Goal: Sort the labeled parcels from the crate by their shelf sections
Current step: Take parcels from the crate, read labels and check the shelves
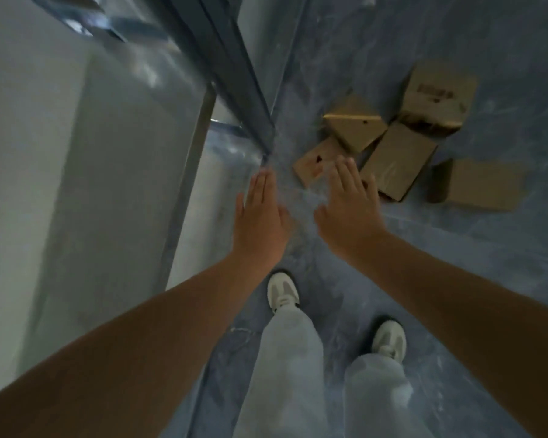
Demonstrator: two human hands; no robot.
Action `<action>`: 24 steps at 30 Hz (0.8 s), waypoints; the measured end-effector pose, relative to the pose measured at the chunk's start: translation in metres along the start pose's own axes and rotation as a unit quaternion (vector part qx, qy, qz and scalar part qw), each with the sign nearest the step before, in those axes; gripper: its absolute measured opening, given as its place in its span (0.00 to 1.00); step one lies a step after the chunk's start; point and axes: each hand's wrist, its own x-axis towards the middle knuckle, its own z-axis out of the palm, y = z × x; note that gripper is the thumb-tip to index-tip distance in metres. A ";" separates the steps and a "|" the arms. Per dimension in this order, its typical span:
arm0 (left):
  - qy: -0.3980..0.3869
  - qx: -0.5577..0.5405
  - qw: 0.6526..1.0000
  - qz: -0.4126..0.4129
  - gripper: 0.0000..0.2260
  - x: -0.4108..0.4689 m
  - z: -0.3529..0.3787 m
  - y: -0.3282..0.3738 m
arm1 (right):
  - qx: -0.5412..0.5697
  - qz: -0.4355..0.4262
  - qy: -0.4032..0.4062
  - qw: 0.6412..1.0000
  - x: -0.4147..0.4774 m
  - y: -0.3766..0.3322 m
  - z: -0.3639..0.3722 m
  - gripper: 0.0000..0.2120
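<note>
Several brown cardboard parcels lie in a loose heap on the blue floor at the right. The nearest small parcel (313, 167) sits just past my right hand (350, 203), whose straight fingers reach over its near edge and hold nothing. Behind it lie a tilted parcel (355, 126), a long flat one (397, 161), a printed box (437, 96) and a box to the far right (479, 184). My left hand (261, 216) is stretched out flat and empty, to the left of the heap, its fingertips near the foot of a shelf post (260, 121). No crate is visible.
A metal shelf unit (114, 172) with a pale board and blue-grey frame fills the left half. Its upright post meets the floor just ahead of my left hand. My two feet in pale shoes (282, 292) stand on the blue floor (471, 263) below.
</note>
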 end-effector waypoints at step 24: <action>-0.068 -0.272 0.918 -0.282 0.17 0.065 0.228 -0.100 | 0.527 0.344 -0.136 0.765 0.114 0.003 0.265 0.20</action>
